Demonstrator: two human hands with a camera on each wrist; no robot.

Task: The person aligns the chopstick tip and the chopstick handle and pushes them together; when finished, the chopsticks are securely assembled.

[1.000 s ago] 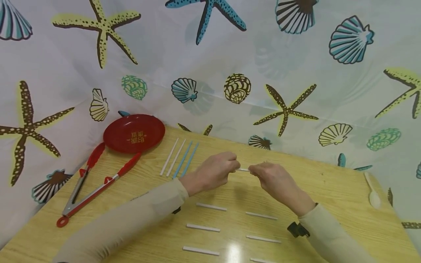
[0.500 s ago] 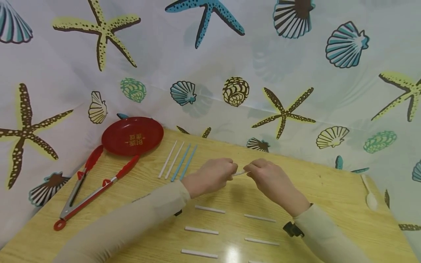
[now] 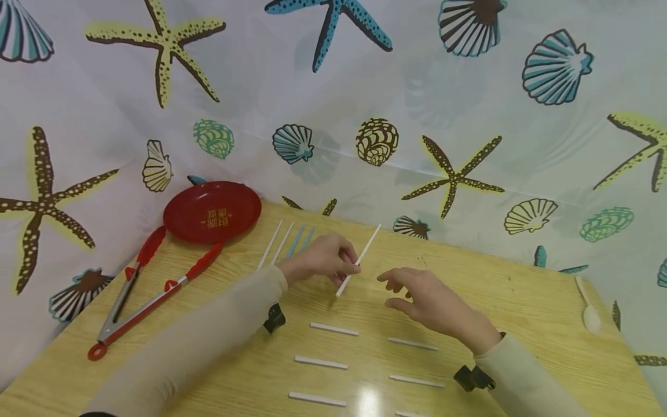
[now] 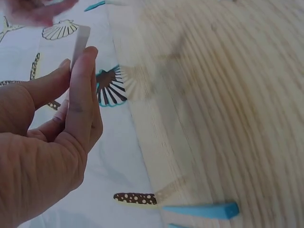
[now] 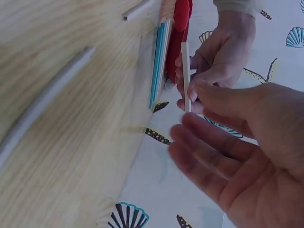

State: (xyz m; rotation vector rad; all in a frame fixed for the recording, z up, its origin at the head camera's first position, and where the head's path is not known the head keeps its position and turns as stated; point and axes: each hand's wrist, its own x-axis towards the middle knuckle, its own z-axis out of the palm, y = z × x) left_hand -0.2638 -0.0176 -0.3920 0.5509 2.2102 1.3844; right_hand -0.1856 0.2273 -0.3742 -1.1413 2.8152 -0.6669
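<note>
My left hand (image 3: 324, 256) pinches a slim white chopstick (image 3: 371, 237) between thumb and fingers. It is held at a slant above the table, its upper end pointing away to the right. In the left wrist view the thumb and fingertips close on the chopstick (image 4: 80, 40). My right hand (image 3: 426, 294) is just to the right, fingers relaxed and apart, holding nothing. The right wrist view shows its spread fingers near the lower end of the chopstick (image 5: 185, 66). Several white chopsticks (image 3: 334, 329) lie in two columns on the table nearer to me.
Beyond my left forearm, two white chopsticks (image 3: 270, 243) and two blue chopsticks (image 3: 295, 242) lie side by side. A red plate (image 3: 187, 211) and red-handled tongs (image 3: 151, 301) are at the left. A pale spoon (image 3: 591, 317) lies at the right; a shell-patterned cloth (image 3: 333, 92) hangs behind.
Both hands were together on the chopstick. The right hand has let go and opened; the left has drawn leftward with the chopstick, now turned more upright in the head view.
</note>
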